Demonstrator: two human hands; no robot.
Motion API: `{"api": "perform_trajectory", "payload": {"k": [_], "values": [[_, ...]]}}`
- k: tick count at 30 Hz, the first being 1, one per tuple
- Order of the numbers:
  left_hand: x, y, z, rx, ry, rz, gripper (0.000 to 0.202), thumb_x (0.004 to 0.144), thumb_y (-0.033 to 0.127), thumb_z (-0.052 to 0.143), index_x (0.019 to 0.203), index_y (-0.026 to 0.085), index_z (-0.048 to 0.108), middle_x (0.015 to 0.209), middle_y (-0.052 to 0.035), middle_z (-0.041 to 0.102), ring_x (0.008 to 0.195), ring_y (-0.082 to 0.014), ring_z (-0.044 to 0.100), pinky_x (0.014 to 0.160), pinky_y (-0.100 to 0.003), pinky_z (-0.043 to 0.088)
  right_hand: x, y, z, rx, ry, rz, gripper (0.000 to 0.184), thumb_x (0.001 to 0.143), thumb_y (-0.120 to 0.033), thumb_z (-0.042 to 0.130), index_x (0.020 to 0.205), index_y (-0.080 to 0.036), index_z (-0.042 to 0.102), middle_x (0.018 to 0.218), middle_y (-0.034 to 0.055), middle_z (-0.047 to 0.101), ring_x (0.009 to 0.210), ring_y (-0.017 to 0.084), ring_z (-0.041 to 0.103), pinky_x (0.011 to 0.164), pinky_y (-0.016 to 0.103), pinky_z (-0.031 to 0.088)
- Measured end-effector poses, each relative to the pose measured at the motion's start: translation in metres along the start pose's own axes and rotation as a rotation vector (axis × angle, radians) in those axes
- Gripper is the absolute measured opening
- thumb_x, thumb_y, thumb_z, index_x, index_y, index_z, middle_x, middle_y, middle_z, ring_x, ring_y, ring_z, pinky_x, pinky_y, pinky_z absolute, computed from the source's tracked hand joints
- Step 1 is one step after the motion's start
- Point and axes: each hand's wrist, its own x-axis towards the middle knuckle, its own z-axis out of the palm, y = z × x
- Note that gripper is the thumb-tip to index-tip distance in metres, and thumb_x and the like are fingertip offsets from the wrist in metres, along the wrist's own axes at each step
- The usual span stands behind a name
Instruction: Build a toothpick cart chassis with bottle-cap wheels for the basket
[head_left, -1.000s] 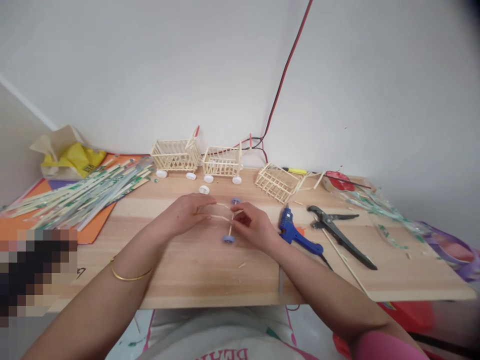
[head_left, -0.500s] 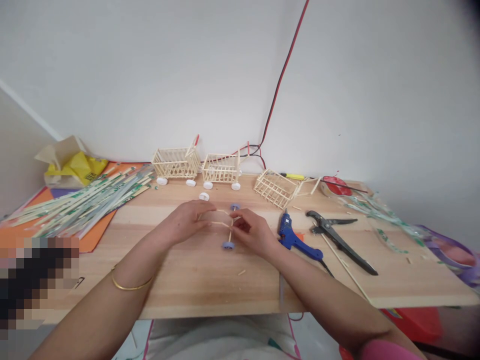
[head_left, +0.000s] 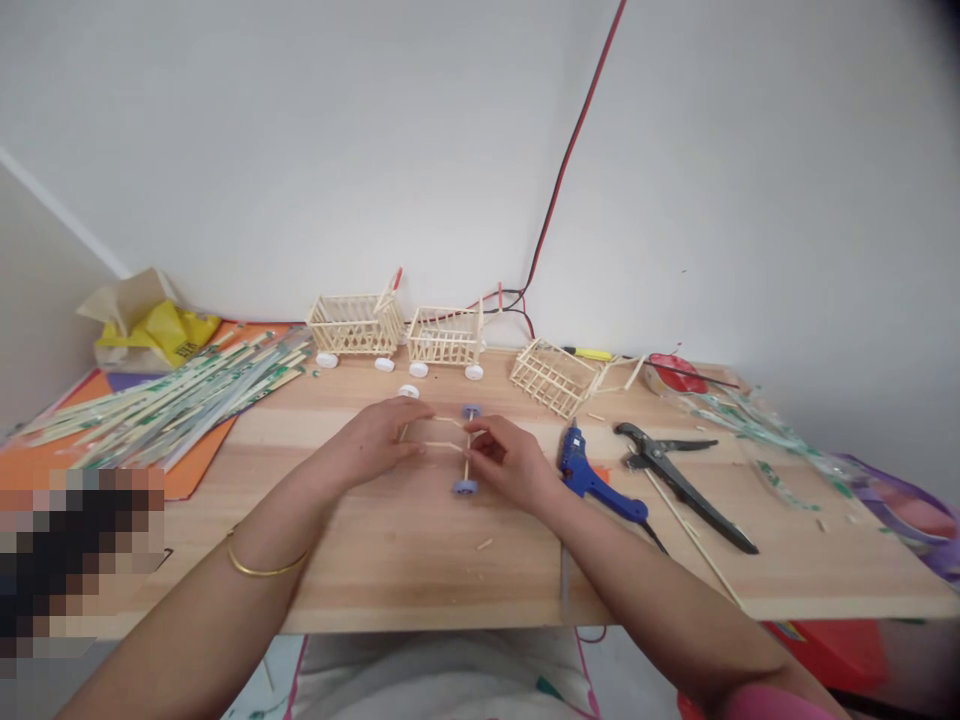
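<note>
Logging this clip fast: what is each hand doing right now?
Left hand: closed on the stick frame.
Right hand: pinching the wheel axle.

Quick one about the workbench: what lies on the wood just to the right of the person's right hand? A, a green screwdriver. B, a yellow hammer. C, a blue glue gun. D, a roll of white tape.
C: the blue glue gun lies on the wooden board right beside the right hand, with black pliers farther right.
</note>
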Motion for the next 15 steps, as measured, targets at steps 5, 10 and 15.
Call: {"api": "perform_trajectory", "payload": {"k": [5, 10, 15], "values": [[-0.003, -0.004, -0.005, -0.05, 0.012, -0.082, 0.061, 0.072, 0.029, 0.065, 0.131, 0.02, 0.052, 0.136, -0.0092, 0.054, 0.118, -0.0274, 0.055, 0.098, -0.04, 0.046, -0.001, 0.0, 0.0, 0.007, -0.001, 0.016, 0.029, 0.078, -0.017, 0.059, 0.106, -0.02, 0.058, 0.092, 0.004, 0.065, 0.074, 0.013, 0.064, 0.068, 0.026, 0.053], [-0.006, -0.003, -0.014, -0.151, -0.035, -0.102, 0.065, 0.072, 0.024, 0.061, 0.135, 0.02, 0.047, 0.14, -0.0104, 0.05, 0.122, -0.0266, 0.052, 0.094, -0.038, 0.049, -0.001, 0.001, 0.0, 0.015, -0.014, 0.03, 0.03, 0.078, -0.018, 0.06, 0.107, -0.02, 0.058, 0.092, 0.0047, 0.066, 0.073, 0.013, 0.065, 0.067, 0.027, 0.053], [-0.009, -0.004, -0.019, -0.252, -0.051, -0.125, 0.066, 0.071, 0.024, 0.06, 0.136, 0.021, 0.048, 0.138, -0.0119, 0.052, 0.12, -0.0281, 0.053, 0.091, -0.04, 0.051, -0.001, 0.002, -0.001, 0.027, -0.016, 0.044, 0.03, 0.077, -0.018, 0.06, 0.107, -0.019, 0.058, 0.091, 0.0048, 0.066, 0.073, 0.013, 0.064, 0.066, 0.026, 0.053]]}}
